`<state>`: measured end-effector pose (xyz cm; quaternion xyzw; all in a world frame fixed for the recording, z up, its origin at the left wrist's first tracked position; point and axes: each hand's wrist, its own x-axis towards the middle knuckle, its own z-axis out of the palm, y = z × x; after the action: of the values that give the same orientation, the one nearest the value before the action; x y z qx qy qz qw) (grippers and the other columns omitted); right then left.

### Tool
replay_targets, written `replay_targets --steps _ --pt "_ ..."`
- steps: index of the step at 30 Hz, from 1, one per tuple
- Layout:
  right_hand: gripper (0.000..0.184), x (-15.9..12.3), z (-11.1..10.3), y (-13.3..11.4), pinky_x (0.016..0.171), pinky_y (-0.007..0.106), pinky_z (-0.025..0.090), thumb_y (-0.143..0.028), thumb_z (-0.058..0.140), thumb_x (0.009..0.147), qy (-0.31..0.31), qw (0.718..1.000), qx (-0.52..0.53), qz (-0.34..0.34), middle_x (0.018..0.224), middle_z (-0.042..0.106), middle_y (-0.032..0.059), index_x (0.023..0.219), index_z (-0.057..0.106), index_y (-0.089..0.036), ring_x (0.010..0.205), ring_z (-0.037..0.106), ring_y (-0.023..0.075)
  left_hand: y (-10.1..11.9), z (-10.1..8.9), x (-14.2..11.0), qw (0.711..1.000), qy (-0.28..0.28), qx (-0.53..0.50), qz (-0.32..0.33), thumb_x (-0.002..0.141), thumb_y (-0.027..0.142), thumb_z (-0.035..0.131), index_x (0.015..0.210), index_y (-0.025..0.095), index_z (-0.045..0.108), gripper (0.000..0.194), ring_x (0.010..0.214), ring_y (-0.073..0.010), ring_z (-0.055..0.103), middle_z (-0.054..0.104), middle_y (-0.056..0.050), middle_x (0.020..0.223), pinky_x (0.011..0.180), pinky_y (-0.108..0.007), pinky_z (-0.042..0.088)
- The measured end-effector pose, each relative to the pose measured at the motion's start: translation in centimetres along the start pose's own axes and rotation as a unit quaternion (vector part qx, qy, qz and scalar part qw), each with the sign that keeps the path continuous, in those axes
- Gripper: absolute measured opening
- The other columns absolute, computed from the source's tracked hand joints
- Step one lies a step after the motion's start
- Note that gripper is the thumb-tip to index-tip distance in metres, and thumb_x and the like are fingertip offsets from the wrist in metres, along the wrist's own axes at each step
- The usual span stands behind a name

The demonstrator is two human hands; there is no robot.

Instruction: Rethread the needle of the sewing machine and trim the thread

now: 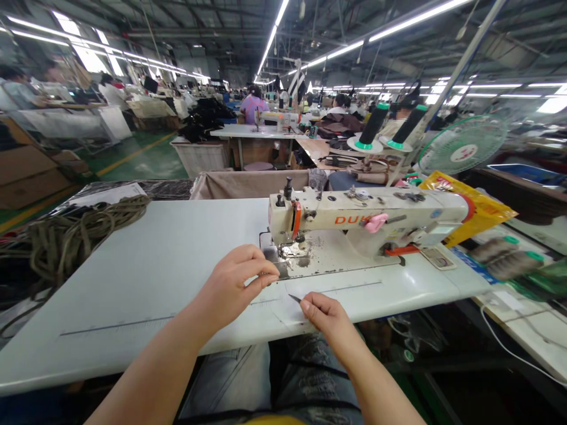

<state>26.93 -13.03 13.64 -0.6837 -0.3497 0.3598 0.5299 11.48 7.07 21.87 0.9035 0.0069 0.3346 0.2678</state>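
Observation:
My left hand [241, 277] hovers by the front left corner of the sewing machine [372, 215], thumb and fingertips pinched together; whatever lies between them is too small to name. My right hand [325, 313], nearer the table's front edge, is closed on a thin, dark pointed tool [295, 297]. Its tip points left towards my left hand, and the rest is hidden in my fingers. The metal needle plate [293, 251] sits under the machine's head, just beyond my left fingertips. A printed ruler line [119, 324] runs along the pale tabletop [190, 236].
Bundled olive straps [84, 236] lie at the table's left end. Behind the machine stand two black thread cones [372, 125] and a green fan [464, 150]. A yellow bag [469, 206] and grey thread cones [494, 249] are at right. Other people work farther back.

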Motion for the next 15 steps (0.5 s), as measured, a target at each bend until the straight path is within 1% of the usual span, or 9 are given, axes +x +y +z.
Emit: replay_targets --steps 3,5,6,8,9,10,11,12,15 --pt "0.051 0.6 -2.1 1.4 0.061 0.030 0.030 -0.069 0.058 0.091 0.050 0.994 -0.094 -0.001 0.064 0.038 -0.0046 0.070 0.050 -0.024 0.064 0.039 0.0164 0.1 -0.2 -0.4 0.999 -0.002 -0.024 -0.027 0.099 0.011 0.073 0.102 0.022 0.076 0.012 0.090 -0.0108 0.062 0.066 0.002 0.095 0.086 -0.021 0.047" --pt "0.044 1.3 -3.9 2.3 0.065 0.032 0.039 -0.064 0.054 0.095 0.112 0.976 -0.186 -0.022 0.067 0.049 -0.0018 0.077 0.056 -0.024 0.068 0.049 0.0197 0.2 -0.3 -0.8 0.998 -0.005 -0.045 -0.050 0.099 0.013 0.073 0.101 0.023 0.077 0.012 0.088 -0.0103 0.062 0.065 0.002 0.093 0.083 -0.020 0.046" --pt "0.039 1.7 -4.8 2.8 0.069 0.035 0.044 -0.060 0.054 0.096 0.151 0.959 -0.237 -0.043 0.073 0.056 0.0013 0.083 0.061 -0.023 0.073 0.055 0.0224 0.3 -0.3 -1.0 0.996 -0.005 -0.057 -0.063 0.099 0.014 0.073 0.101 0.024 0.078 0.012 0.086 -0.0103 0.062 0.065 0.003 0.091 0.081 -0.020 0.046" --pt "0.033 2.4 -6.1 3.5 0.084 0.046 0.052 -0.051 0.058 0.094 0.236 0.905 -0.341 -0.096 0.094 0.067 0.0113 0.099 0.068 -0.020 0.090 0.062 0.0306 0.6 0.0 -1.3 0.992 -0.006 -0.084 -0.092 0.098 0.016 0.074 0.098 0.026 0.080 0.012 0.081 -0.0105 0.061 0.063 0.003 0.086 0.077 -0.021 0.045" --pt "0.034 2.7 -6.4 3.6 0.091 0.053 0.052 -0.048 0.061 0.092 0.269 0.874 -0.385 -0.127 0.104 0.068 0.0159 0.107 0.070 -0.018 0.098 0.063 0.0346 0.9 0.2 -1.5 0.989 -0.008 -0.102 -0.111 0.097 0.017 0.076 0.096 0.026 0.082 0.011 0.080 -0.0108 0.061 0.063 0.003 0.084 0.075 -0.021 0.045" --pt "0.035 2.9 -6.4 3.6 0.096 0.058 0.052 -0.044 0.063 0.092 0.285 0.849 -0.417 -0.158 0.111 0.067 0.0186 0.113 0.070 -0.017 0.105 0.063 0.0373 1.2 0.6 -1.7 0.983 -0.014 -0.124 -0.132 0.095 0.019 0.077 0.094 0.027 0.083 0.010 0.079 -0.0112 0.061 0.063 0.002 0.083 0.075 -0.021 0.045" --pt "0.036 3.0 -6.2 3.3 0.098 0.059 0.052 -0.040 0.063 0.093 0.278 0.836 -0.434 -0.187 0.115 0.067 0.0189 0.120 0.069 -0.017 0.108 0.062 0.0378 1.5 1.0 -1.9 0.977 -0.023 -0.150 -0.152 0.094 0.020 0.079 0.092 0.027 0.083 0.009 0.079 -0.0116 0.062 0.063 0.002 0.082 0.074 -0.022 0.045" --pt "0.036 3.1 -5.6 2.9 0.099 0.058 0.053 -0.036 0.061 0.096 0.251 0.838 -0.435 -0.215 0.116 0.067 0.0174 0.127 0.066 -0.018 0.110 0.063 0.0363 1.9 1.6 -2.0 0.968 -0.035 -0.181 -0.171 0.093 0.022 0.081 0.090 0.028 0.084 0.007 0.078 -0.0120 0.061 0.063 0.002 0.081 0.074 -0.022 0.045" --pt "0.048 3.3 -3.0 0.9 0.101 0.047 0.056 -0.021 0.053 0.102 0.117 0.864 -0.397 -0.288 0.121 0.068 0.0118 0.150 0.052 -0.024 0.114 0.064 0.0290 3.4 3.7 -2.5 0.928 -0.077 -0.303 -0.202 0.090 0.029 0.085 0.088 0.025 0.085 0.005 0.079 -0.0138 0.060 0.063 0.000 0.080 0.076 -0.025 0.045"
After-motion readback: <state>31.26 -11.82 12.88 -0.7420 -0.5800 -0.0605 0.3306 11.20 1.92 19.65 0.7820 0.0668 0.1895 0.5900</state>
